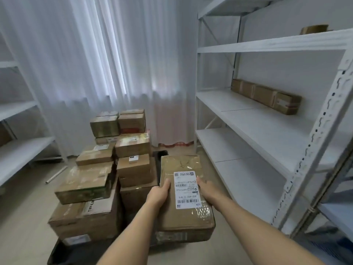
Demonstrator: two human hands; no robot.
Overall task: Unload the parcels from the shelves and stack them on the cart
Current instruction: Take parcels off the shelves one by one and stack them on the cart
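Parcels, roughly a dozen, sit stacked on the cart (57, 251) at lower left. Lower centre, left hand (159, 194) and right hand (207, 190) clamp one labelled parcel (183, 217), long axis running away from us. Right, one long parcel (265, 95) lies on the shelf (248, 115).

Parcels (107, 169) on cart (57, 253) (shelves (267, 119) right)

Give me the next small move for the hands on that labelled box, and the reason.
Probably let go. The left hand and right hand hold the labelled box, which already seems to lie flat on the stack on the cart.
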